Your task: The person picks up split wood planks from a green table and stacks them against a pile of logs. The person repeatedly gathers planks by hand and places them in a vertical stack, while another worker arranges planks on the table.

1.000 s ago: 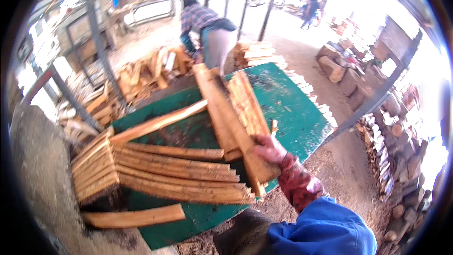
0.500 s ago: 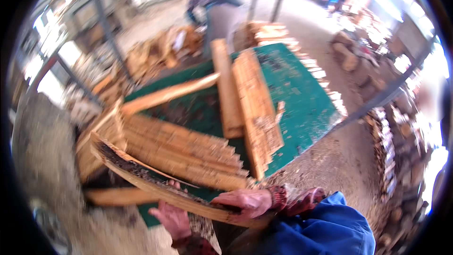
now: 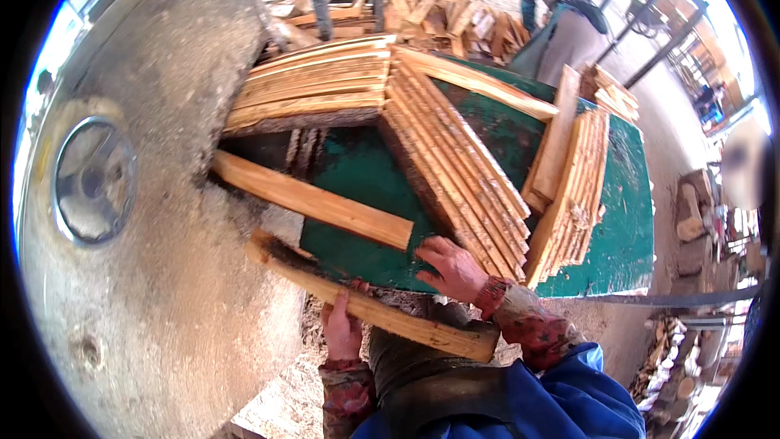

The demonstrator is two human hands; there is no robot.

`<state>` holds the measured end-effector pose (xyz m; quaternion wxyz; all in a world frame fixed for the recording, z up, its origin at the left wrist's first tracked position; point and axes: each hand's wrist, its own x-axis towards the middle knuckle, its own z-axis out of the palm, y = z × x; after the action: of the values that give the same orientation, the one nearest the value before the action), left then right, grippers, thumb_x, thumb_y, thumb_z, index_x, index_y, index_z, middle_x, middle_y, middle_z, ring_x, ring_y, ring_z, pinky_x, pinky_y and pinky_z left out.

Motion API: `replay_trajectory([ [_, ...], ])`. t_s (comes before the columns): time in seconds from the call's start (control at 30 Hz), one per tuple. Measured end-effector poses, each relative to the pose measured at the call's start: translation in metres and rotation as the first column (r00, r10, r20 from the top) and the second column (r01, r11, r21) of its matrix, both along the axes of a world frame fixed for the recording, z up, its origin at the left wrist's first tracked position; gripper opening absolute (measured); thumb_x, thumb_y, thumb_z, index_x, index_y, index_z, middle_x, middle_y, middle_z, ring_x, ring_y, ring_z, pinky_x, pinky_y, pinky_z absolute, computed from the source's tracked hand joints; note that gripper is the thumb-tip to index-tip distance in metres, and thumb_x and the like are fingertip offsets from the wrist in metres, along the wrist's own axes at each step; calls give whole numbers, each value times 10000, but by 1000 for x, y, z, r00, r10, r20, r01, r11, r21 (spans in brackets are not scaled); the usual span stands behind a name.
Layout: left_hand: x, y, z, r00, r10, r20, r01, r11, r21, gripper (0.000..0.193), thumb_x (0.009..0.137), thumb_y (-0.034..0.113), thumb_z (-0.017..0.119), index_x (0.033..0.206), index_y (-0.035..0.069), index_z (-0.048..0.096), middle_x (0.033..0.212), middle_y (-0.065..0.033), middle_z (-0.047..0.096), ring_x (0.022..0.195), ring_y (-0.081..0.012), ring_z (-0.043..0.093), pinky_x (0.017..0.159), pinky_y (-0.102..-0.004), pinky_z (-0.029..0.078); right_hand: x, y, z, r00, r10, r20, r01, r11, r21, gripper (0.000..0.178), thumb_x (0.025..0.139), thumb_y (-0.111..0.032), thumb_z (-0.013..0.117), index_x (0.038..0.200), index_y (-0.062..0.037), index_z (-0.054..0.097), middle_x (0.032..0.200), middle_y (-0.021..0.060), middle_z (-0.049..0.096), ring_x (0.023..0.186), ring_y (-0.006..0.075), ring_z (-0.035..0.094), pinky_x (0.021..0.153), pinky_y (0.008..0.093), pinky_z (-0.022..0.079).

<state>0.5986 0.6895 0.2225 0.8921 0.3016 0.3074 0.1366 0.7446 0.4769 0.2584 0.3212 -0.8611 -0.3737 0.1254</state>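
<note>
Head view: clock positions are taken from the middle of the picture. The left hand (image 3: 342, 335), between 6 and 7 o'clock, is closed around a curved board (image 3: 390, 317), with the thumb over the near face and the fingertips showing at the upper edge. This board lies across 6 o'clock, one end towards 8 o'clock and the other towards 5 o'clock, in front of the person's body.

The right hand (image 3: 457, 271), between 4 and 5 o'clock, has its fingers half spread and slightly bent, with no hold visible. They point towards the near end of a loose plank (image 3: 325, 203) at 9 o'clock; whether they touch it or the green tabletop (image 3: 353, 167) cannot be told.

Two stacks of boards meet at a corner near 12 o'clock: the shorter stack (image 3: 313, 85) at 11 o'clock, the longer stack (image 3: 455, 183) towards 3 o'clock. Farther out at 3 o'clock lies another stack (image 3: 573, 195), with a single flat board (image 3: 558, 142) just beside it at 2 o'clock. A narrow slat (image 3: 479, 83) slants at 1 o'clock.

A large grey slab (image 3: 203, 309) bearing a round metal disc (image 3: 95, 180) occupies 9 o'clock. A co-worker (image 3: 565, 28) bends near a woodpile (image 3: 459, 24) between 12 and 2 o'clock.
</note>
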Motion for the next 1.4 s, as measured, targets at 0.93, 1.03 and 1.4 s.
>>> replay_trajectory([
  [0.93,45,56,-34,955,120,-272,-75,982,172,596,924,474,627,1238,-18,507,1141,-122,602,1007,-226,602,833,-350,511,-42,-42,32,939,157,-305,-147,988,55,690,746,-257,754,1355,-48,505,1152,200,491,1067,367,531,942,410,461],
  [1.03,49,57,-28,956,88,-280,-32,980,198,650,897,468,667,1274,-30,486,1159,-109,577,998,-206,586,832,-335,501,-61,-41,30,971,142,-195,-132,989,63,704,715,-236,772,1339,-57,500,1159,192,477,1066,374,513,929,427,464],
  [1.4,56,69,-27,931,32,-364,77,957,279,542,831,264,762,1213,-48,538,1145,-111,608,1008,-216,599,856,-355,498,-82,-21,48,993,37,-112,-43,998,-55,621,740,-253,785,1280,-63,543,1248,195,473,1150,377,478,983,431,435],
])
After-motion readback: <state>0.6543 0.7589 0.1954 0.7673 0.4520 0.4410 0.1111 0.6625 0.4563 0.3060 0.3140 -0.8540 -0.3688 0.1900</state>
